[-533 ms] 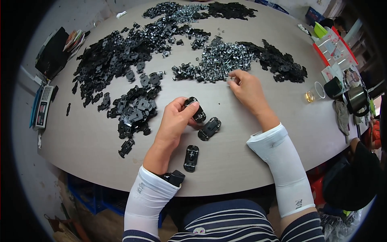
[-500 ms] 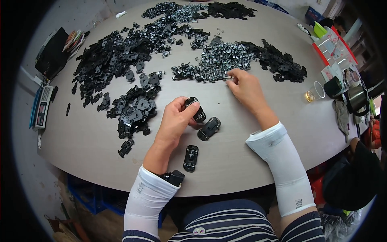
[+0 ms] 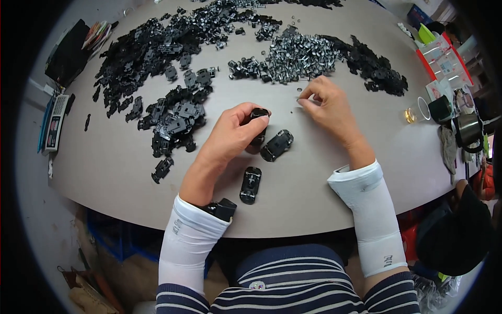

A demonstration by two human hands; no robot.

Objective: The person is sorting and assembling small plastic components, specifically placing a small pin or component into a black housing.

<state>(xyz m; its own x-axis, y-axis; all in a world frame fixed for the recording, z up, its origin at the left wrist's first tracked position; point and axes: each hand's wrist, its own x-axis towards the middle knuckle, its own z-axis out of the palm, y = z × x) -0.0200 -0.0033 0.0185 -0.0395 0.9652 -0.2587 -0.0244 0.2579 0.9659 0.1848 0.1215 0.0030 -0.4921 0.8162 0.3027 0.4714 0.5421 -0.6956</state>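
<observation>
The left hand (image 3: 230,133) has its fingers clamped on a black toy-car body (image 3: 258,116) at mid-frame, while the right hand (image 3: 329,107) pinches a tiny part, too small to identify, just below the silver parts pile (image 3: 298,55). Only two finished-looking cars (image 3: 276,145) (image 3: 251,184) lie on the worktop (image 3: 115,167); judging by the big black heaps (image 3: 157,78) at upper left, most work remains.

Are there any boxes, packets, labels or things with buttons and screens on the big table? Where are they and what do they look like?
Calculator: left table edge, long grey slab with dark keys.
Colourful packets: far left, a small fanned stack.
Clear boxes: far right, red-edged with pale labels.
Blue box: top right, partly cut off.
</observation>
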